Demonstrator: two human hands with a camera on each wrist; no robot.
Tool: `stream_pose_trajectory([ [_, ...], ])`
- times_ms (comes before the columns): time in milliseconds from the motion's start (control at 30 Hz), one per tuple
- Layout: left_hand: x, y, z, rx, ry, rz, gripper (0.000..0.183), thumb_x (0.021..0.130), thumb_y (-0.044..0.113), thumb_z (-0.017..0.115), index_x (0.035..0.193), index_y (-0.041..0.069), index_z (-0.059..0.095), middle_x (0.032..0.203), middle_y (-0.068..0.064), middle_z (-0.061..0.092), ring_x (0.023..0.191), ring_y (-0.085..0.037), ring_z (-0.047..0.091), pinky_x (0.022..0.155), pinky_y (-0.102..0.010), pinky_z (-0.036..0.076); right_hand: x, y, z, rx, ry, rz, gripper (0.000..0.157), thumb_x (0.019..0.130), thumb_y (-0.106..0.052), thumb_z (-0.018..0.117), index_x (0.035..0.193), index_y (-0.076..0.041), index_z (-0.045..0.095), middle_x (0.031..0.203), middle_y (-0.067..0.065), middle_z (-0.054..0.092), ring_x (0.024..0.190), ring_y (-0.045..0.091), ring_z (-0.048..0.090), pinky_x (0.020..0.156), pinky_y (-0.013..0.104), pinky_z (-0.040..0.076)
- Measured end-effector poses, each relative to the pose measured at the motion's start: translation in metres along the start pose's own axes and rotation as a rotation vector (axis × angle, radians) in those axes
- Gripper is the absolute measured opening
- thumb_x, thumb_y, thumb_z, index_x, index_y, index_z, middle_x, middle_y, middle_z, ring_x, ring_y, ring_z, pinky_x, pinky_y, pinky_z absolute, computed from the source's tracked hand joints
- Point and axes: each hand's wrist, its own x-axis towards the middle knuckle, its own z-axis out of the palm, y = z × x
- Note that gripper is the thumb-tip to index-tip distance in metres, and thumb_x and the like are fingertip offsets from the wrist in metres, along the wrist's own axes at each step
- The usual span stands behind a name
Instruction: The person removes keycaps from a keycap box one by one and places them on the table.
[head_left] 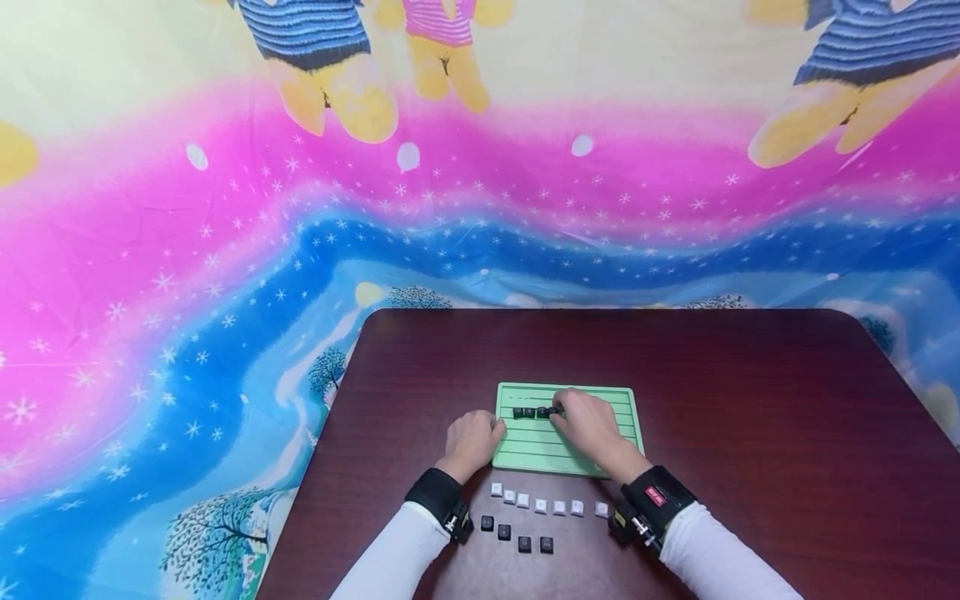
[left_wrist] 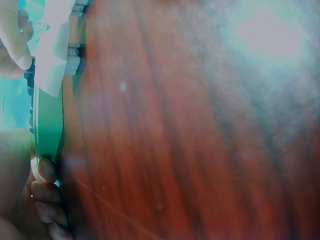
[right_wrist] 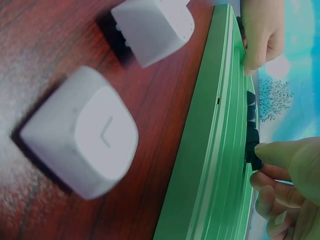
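Observation:
A light green ridged tray lies on the table, with a short row of black keycaps standing along one of its upper ridges. My right hand reaches over the tray and pinches a black keycap between thumb and fingers at the right end of that row. At the tray's left edge, my left hand grips the rim, thumb above and fingers curled beneath, as the left wrist view shows. The fingers partly cover the pinched keycap in the head view.
Nearer my body, a row of several white keycaps lies on the dark wooden table. Several loose black keycaps lie in front of them, between my forearms. A patterned cloth hangs behind the table.

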Motion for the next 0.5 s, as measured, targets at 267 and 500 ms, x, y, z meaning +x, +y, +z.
stream_pose_trajectory([
  [267,-0.0002,0.0000,0.0004,0.005,0.003,-0.002,0.049,0.097,0.029,0.053,0.052,0.021,0.035,0.052,0.007,0.027,0.046,-0.012,0.034,0.046,-0.028,0.028,-0.0041,-0.0007,-0.0040,-0.003,0.027,-0.008,0.014,0.086,-0.024,0.078,0.097,-0.016,0.075,0.094,0.001,0.076,0.079,0.018,0.070,0.060,0.036,0.052],
  [500,-0.0004,0.0002,0.0004,-0.003,0.002,0.003,0.050,0.097,0.028,0.053,0.051,0.021,0.034,0.051,0.007,0.025,0.045,-0.012,0.031,0.045,-0.027,0.027,-0.0102,-0.0040,-0.0086,-0.009,0.051,-0.028,0.015,0.085,-0.024,0.078,0.097,-0.016,0.075,0.093,0.000,0.075,0.080,0.017,0.070,0.059,0.035,0.052],
])
